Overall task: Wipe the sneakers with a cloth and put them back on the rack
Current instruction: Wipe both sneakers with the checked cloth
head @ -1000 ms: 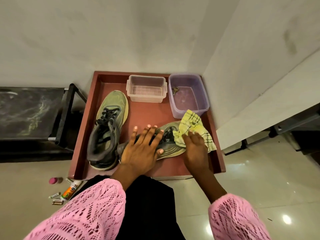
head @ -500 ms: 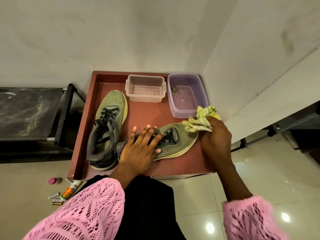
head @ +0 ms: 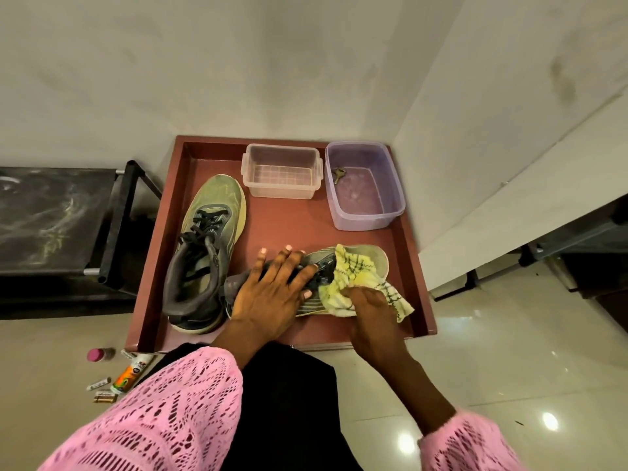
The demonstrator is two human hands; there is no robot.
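Clear plastic box [head: 281,171] near the far edge of a red-brown tray [head: 413,266]. Just beside it, to the right, a purple tub [head: 365,186] with a key [head: 338,175] inside at its left wall. Left of the tray, a black metal frame [head: 115,222] over a dark marbled surface [head: 44,212]. On the pale tiled floor [head: 492,351] by the tray's near left corner: pink-capped bottle [head: 98,354], orange and white tube [head: 131,372], small batteries [head: 102,390].

left hand [head: 272,294]: flat, fingers [head: 289,263] spread, pressing | right hand [head: 370,311]: fingers curled, gripping
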